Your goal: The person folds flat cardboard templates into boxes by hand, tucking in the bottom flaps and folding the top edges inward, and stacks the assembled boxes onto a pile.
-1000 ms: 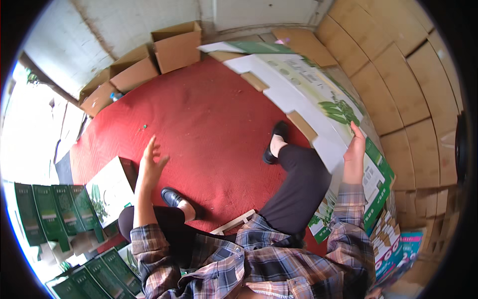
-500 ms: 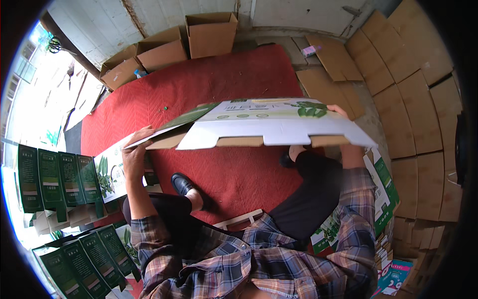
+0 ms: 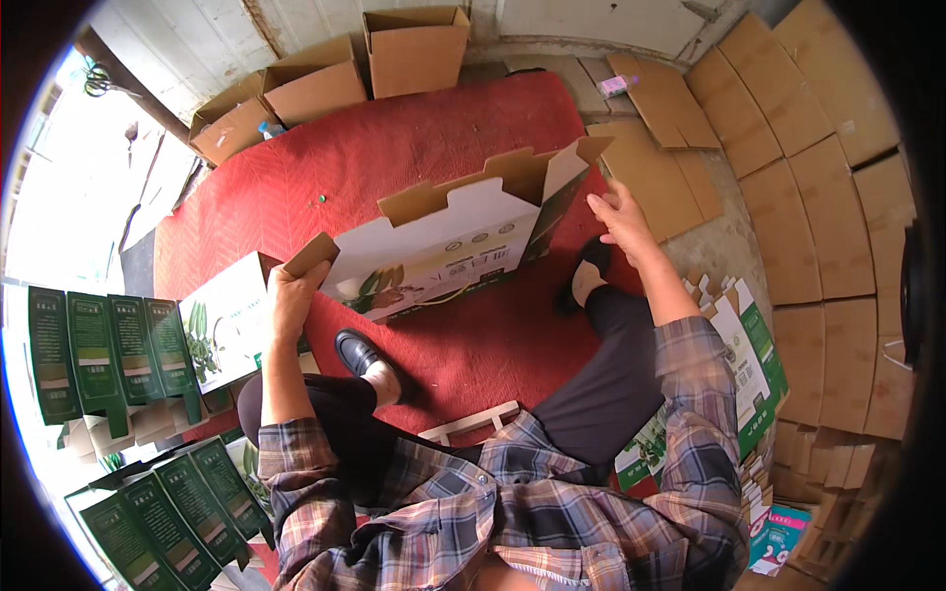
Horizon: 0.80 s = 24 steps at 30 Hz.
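The left hand's [image 3: 296, 295] grip clasps the carton [image 3: 439, 251] by a flap [image 3: 313, 252], apparently steadying it; the right hand [image 3: 624, 225], released, hangs alongside.

A red mat [image 3: 453, 364] with a woven zigzag pattern spreads over the grey floor [image 3: 744, 236], its surface slightly rippled and its far right corner rounded. A small green bit [image 3: 321, 200] lies on its left part, with a few dark specks toward the far side. Two black shoes [image 3: 357, 353] stand on it, well apart, and a pale slatted frame [image 3: 471, 426] sits at its near side. Open brown boxes [image 3: 419, 59] line its far left edge, a blue-capped bottle [image 3: 271, 130] just beside them. Beyond its right edge, flat cardboard [image 3: 650, 187] lies on the floor, a pink bottle [image 3: 618, 86] near its far end.
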Tool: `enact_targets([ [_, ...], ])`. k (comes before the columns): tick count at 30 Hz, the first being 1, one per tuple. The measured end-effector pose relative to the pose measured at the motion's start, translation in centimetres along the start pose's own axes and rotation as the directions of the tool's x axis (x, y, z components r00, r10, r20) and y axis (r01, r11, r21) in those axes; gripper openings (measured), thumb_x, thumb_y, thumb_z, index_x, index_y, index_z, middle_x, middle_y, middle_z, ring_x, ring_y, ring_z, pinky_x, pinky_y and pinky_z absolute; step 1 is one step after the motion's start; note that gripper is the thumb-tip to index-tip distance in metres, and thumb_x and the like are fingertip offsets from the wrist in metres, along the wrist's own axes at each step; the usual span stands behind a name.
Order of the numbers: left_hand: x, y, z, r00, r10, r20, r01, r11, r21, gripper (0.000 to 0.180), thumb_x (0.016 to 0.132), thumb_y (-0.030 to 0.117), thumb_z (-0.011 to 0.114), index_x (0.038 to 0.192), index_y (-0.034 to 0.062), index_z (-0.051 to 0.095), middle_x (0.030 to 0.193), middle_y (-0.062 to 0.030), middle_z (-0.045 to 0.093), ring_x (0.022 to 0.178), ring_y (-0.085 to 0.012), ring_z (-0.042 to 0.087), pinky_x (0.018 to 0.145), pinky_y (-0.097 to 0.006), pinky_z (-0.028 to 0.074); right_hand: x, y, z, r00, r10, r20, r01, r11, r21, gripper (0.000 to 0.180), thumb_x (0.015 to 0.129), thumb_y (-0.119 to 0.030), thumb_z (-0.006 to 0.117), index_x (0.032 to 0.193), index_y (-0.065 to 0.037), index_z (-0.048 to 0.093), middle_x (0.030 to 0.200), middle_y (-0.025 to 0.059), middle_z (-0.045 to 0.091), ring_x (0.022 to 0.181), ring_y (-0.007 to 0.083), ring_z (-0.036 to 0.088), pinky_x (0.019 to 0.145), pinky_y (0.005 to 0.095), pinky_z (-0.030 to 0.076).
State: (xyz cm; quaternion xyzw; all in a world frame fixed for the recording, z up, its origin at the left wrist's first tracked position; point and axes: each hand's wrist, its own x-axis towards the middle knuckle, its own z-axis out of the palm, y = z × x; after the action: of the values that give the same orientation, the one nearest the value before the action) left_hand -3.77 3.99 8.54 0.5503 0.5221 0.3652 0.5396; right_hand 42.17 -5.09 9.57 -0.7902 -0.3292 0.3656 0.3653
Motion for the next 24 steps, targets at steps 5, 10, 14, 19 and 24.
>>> enact_targets([
  [5,-0.1,-0.2,0.5,1.0,-0.009,0.022,0.009,0.999,0.036,0.023,0.084,0.007,0.064,0.105,0.0004,0.069,0.091,-0.002,0.07,0.08,-0.0067,0.06,0.072,-0.023,0.047,1.6,0.8,2.0,0.92,-0.362,-0.148,0.347,0.93,-0.121,0.107,0.076,-0.044,0.075,0.145,0.007,0.011,0.147,0.028,0.026,0.137,0.0345,0.03,0.11,0.0396,0.027],
  [10,-1.4,-0.6,0.6,0.999,0.052,0.004,-0.052,0.998,0.035,0.018,0.082,0.004,0.065,0.1,-0.0002,0.069,0.084,0.0005,0.067,0.076,-0.0056,0.058,0.069,-0.023,0.046,1.4,0.0,5.4,0.873,-0.424,-0.243,0.319,0.871,-0.373,0.121,0.07,-0.047,0.077,0.146,0.005,-0.001,0.152,0.0278,0.004,0.139,0.0382,0.022,0.112,0.0384,0.024],
  [14,-2.2,-0.1,1.1,0.984,0.174,0.038,-0.177,0.978,0.111,0.012,0.082,0.001,0.065,0.094,0.0,0.067,0.08,0.0024,0.061,0.074,-0.0048,0.054,0.065,-0.022,0.043,1.1,-0.7,7.1,0.891,-0.339,-0.303,0.244,0.919,-0.309,0.109,0.072,-0.029,0.077,0.145,0.008,0.005,0.15,0.0277,0.015,0.142,0.0336,0.015,0.114,0.0363,0.019],
  [19,-2.3,0.4,2.0,0.961,0.272,0.056,-0.278,0.942,0.186,0.01,0.084,0.002,0.064,0.094,-0.0006,0.066,0.081,0.0015,0.059,0.075,-0.0048,0.053,0.067,-0.021,0.042,1.8,0.4,5.9,0.874,-0.413,-0.255,0.403,0.91,-0.094,0.09,0.075,-0.006,0.057,0.147,-0.001,0.004,0.15,0.0227,0.022,0.138,0.0329,0.029,0.109,0.0353,0.031],
  [24,-2.6,1.5,2.2,0.889,0.372,-0.268,-0.303,0.915,0.268,0.011,0.088,0.004,0.059,0.096,-0.0014,0.064,0.086,-0.0052,0.06,0.079,-0.0125,0.056,0.071,-0.027,0.043,-1.9,-2.8,3.9,0.842,-0.526,-0.118,0.534,0.845,0.043,0.075,0.075,0.004,0.048,0.145,-0.003,0.02,0.143,0.0152,0.036,0.132,0.0252,0.036,0.108,0.0326,0.03],
])
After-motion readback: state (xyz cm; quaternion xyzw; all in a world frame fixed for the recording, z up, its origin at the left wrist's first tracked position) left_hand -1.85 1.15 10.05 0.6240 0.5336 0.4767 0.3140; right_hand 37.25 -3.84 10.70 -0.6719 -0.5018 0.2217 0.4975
